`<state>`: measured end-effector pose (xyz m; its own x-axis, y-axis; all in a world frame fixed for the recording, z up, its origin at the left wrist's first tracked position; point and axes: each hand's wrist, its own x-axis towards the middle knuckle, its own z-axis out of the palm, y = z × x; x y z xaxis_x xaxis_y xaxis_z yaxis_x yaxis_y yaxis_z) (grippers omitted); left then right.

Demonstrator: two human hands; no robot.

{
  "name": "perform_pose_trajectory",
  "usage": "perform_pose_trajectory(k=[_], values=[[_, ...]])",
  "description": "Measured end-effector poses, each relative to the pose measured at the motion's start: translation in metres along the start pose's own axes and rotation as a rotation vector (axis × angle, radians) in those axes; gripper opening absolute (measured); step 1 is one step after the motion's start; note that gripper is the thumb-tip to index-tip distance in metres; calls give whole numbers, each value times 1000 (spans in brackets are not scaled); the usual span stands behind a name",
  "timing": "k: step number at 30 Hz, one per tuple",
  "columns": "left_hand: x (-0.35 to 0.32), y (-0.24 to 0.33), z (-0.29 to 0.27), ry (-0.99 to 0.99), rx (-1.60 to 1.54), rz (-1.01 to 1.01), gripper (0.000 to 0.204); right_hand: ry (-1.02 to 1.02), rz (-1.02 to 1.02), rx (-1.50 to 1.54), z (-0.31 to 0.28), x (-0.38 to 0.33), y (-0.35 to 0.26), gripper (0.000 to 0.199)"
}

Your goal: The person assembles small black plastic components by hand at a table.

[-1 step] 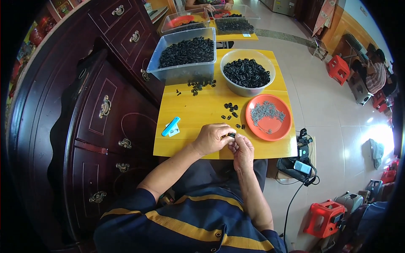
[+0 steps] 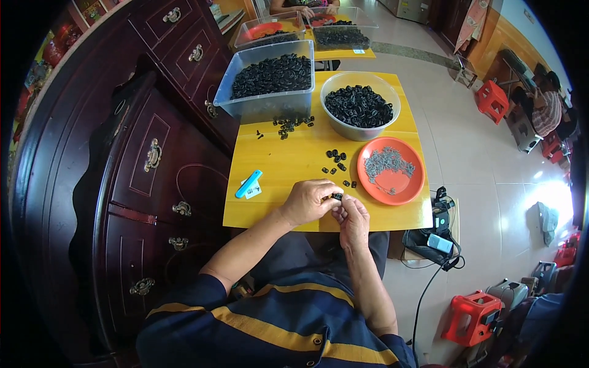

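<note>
Near the table's front edge, my left hand [image 2: 307, 202] is closed, pinching a small black plastic part [image 2: 337, 196] between its fingertips. My right hand [image 2: 353, 219] meets it there, thumb and fingers pressed together at the part's right end; anything tiny inside that pinch is hidden. Just beyond the hands lie several loose black oval parts [image 2: 335, 156]. To their right, an orange-red plate [image 2: 405, 191] carries a spread of small grey metal pins or screws [image 2: 388, 162]. Farther back stand a round clear tub [image 2: 359, 130] and a rectangular clear bin [image 2: 270, 107], both filled with black parts.
A blue-handled tool [image 2: 249, 183] rests on a white slip at the table's left. More black pieces [image 2: 288, 126] lie before the bin. A dark wooden cabinet [image 2: 153, 184] borders the left side. Another person's hands [image 2: 304, 11] show at the far table. Red stools [image 2: 469, 319] stand right.
</note>
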<state>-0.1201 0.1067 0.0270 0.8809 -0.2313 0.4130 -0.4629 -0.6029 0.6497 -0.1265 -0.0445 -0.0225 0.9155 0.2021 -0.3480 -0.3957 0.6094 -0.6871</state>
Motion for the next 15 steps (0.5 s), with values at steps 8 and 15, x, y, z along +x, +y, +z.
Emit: perform_pose_trajectory(k=[8, 15], values=[[0, -2, -4, -41, 9, 7, 21, 7, 14, 0, -2, 2, 4, 13], [-4, -5, -1, -6, 26, 24, 21, -45, 19, 10, -9, 5, 8, 11]])
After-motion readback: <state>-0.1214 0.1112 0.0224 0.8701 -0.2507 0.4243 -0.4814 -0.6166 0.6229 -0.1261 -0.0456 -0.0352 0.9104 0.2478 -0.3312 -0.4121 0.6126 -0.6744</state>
